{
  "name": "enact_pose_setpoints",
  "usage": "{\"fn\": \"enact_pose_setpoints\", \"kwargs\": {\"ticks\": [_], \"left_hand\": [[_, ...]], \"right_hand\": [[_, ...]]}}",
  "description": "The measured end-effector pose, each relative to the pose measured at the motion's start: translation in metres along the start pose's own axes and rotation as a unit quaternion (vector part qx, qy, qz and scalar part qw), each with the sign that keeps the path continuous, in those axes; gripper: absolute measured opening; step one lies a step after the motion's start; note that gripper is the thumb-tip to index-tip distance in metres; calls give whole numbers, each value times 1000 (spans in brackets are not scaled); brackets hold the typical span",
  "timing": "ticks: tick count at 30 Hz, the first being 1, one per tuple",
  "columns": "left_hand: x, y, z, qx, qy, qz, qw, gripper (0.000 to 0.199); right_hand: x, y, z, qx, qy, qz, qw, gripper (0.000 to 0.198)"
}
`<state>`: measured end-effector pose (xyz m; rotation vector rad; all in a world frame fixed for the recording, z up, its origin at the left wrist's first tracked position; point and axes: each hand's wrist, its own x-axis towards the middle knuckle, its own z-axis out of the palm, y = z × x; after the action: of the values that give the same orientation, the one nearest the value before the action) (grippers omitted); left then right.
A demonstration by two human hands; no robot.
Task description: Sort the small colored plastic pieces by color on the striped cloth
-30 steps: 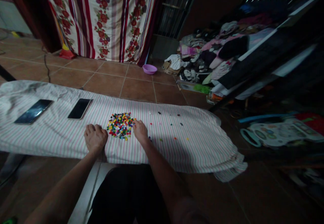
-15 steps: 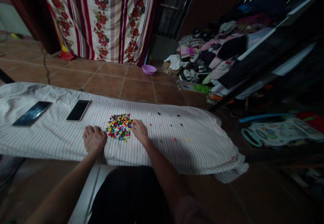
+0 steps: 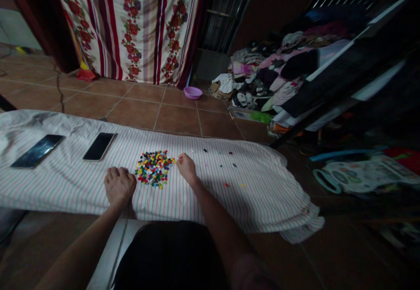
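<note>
Right hand [image 3: 186, 167] eases rightward off the colourful pile [image 3: 152, 169], curled; palm-down left hand [image 3: 119, 186], slipping, could scatter it. Neither's hold shows.

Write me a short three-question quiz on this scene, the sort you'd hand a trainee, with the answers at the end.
1. True or false: the left hand rests on the striped cloth.
2. How many phones lie on the cloth? A: one; B: two; C: four.
3. Which hand is between the heap of colourful pieces and the loose pieces spread out to the right?

Key:
1. True.
2. B.
3. The right hand.
</note>
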<state>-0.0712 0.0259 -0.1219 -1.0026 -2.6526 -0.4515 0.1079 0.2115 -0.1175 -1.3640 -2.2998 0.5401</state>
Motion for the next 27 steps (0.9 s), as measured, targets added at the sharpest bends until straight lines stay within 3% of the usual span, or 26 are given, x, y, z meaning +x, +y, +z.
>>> {"fn": "enact_pose_setpoints", "kwargs": {"ticks": [12, 17, 27], "left_hand": [[2, 3, -4, 12, -10, -1, 1000, 35], [1, 2, -2, 16, -5, 0, 1000, 34], [0, 2, -1, 34, -4, 2, 999, 33]], "right_hand": [[36, 44, -25, -54, 47, 88, 994, 21], [52, 57, -29, -80, 69, 95, 990, 24], [64, 63, -24, -91, 25, 58, 994, 33]]}}
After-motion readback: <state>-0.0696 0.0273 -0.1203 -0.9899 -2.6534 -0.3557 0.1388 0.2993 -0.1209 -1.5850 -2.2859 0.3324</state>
